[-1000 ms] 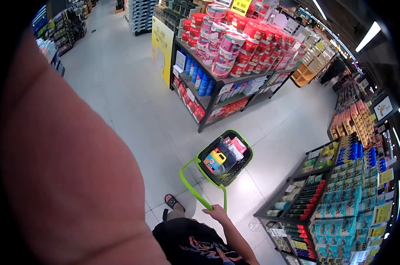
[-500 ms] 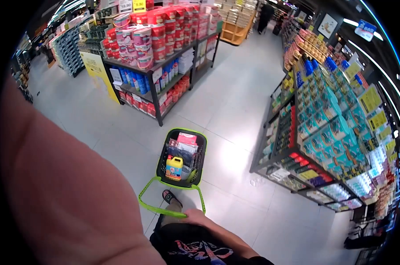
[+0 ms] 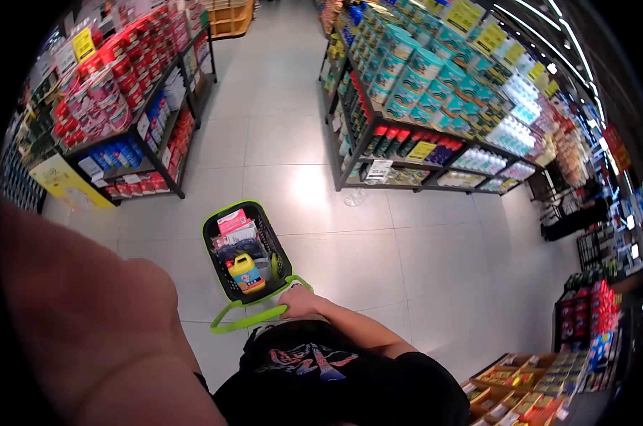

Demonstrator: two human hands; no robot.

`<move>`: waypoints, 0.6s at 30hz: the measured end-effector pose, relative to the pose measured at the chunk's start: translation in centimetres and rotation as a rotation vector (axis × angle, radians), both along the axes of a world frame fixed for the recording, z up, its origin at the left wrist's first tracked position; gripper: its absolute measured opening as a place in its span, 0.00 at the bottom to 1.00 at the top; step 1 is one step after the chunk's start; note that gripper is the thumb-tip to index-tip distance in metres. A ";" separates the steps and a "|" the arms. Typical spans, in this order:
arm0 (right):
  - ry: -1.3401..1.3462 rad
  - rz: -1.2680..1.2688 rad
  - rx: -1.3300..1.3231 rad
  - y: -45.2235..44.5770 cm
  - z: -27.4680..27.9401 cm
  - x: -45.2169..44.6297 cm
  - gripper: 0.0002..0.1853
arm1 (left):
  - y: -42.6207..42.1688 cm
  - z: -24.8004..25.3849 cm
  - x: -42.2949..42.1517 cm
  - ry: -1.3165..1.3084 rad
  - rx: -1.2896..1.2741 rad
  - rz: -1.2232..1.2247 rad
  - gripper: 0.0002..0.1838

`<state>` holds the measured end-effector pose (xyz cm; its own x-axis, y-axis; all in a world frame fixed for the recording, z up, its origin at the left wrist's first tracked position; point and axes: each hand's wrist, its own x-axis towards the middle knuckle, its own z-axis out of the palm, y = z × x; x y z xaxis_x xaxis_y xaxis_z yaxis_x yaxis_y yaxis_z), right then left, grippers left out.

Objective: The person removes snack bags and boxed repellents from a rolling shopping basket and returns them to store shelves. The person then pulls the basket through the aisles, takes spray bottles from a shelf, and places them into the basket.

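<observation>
My right hand (image 3: pixel 300 302) is closed around the green handle (image 3: pixel 240 323) of a dark shopping basket with a green rim (image 3: pixel 208 241). Inside the basket, a yellow jug (image 3: pixel 246 274) with a blue label lies nearest me. Beyond it are a pink-and-white box (image 3: pixel 231 221) and dark and clear packages (image 3: pixel 240 245). Something grey and green sits to the jug's right, too hidden to name. My left hand (image 3: pixel 94 305) fills the left side, very close to the camera and blurred; its fingers cannot be made out.
To the left stands a shelf rack (image 3: pixel 145 153) stacked with red and pink canisters. Teal canisters (image 3: pixel 407 89) top a long display on the right, with price signs above. A pale tiled floor (image 3: pixel 279 142) runs between them. A wooden display (image 3: pixel 506 383) stands at the lower right.
The view has turned rightward, so the racks and basket appear farther left. The teal display is closer, and the wooden display has come into view. My right hand still holds the handle.
</observation>
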<state>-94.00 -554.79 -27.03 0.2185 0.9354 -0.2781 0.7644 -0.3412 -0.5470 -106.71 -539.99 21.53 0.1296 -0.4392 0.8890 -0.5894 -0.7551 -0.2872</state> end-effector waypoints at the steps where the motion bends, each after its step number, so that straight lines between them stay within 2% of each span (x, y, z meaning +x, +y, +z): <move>1: -0.033 0.006 -0.034 -0.3 0.8 -0.2 0.18 | 0.3 -0.2 -1.0 0.007 -0.029 0.018 0.39; 2: -0.049 -0.033 0.050 -0.9 1.3 -0.8 0.16 | 0.7 -0.8 -2.1 0.029 -0.074 0.050 0.38; 4: -0.082 -0.116 0.023 -1.7 2.7 -2.0 0.15 | 0.7 -4.3 -2.4 0.137 -0.254 0.106 0.38; 5: -0.099 -0.169 -0.016 -2.3 3.1 -2.9 0.14 | -0.7 -8.0 -0.2 0.037 -0.485 -0.106 0.33; 6: -0.116 -0.197 -0.038 -2.7 3.1 -3.7 0.12 | 0.9 -10.7 0.2 0.227 -0.383 -0.102 0.26; 7: -0.113 -0.231 -0.029 -3.3 2.6 -4.7 0.12 | 1.1 -14.4 0.6 0.469 -0.426 -0.005 0.22; 8: -0.131 -0.235 -0.032 -3.9 2.1 -5.1 0.12 | 1.0 -18.8 0.9 0.724 -0.521 0.041 0.22; 9: -0.144 -0.235 -0.035 -4.6 1.7 -5.8 0.11 | 0.9 -23.6 0.9 1.092 -0.634 0.083 0.26; 11: -0.150 -0.262 -0.025 -5.9 3.0 -7.0 0.10 | 1.0 -35.9 -1.2 1.362 -0.449 0.090 0.31; 12: -0.170 -0.271 -0.046 -6.2 2.9 -7.3 0.10 | -0.1 -38.5 -3.2 1.468 -0.350 0.100 0.32; 13: -0.188 -0.279 -0.068 -6.4 3.2 -7.5 0.09 | -1.5 -40.2 -5.0 1.572 -0.249 0.114 0.33; 15: -0.197 -0.284 -0.046 -7.0 3.0 -8.3 0.10 | -3.6 -44.8 -8.6 1.686 -0.244 0.220 0.31; 16: -0.223 -0.218 -0.041 -7.0 2.2 -8.9 0.09 | -4.5 -45.0 -9.5 1.687 -0.237 0.217 0.31; 18: -0.231 -0.154 -0.030 -7.6 1.6 -10.0 0.08 | -5.8 -45.5 -10.7 1.776 -0.238 0.420 0.28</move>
